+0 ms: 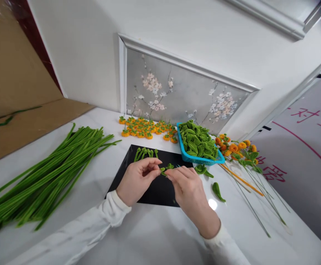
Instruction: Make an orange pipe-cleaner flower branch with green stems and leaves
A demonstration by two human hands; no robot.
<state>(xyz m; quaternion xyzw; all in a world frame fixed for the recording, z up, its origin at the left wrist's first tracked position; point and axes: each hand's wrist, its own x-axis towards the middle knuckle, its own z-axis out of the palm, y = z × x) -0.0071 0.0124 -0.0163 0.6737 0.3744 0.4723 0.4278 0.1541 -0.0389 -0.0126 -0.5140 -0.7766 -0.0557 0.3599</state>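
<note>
I see the left hand and the right hand pinching a small green fuzzy piece between their fingertips, the black board below these and the blue basket beyond the right fingers.

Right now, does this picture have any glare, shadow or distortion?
Head view: bright glare spot on the white tabletop beside the right hand; head view: soft shadows on that tabletop, nearer than the black mat; head view: top right corner dark, wall frame slanting.
</note>
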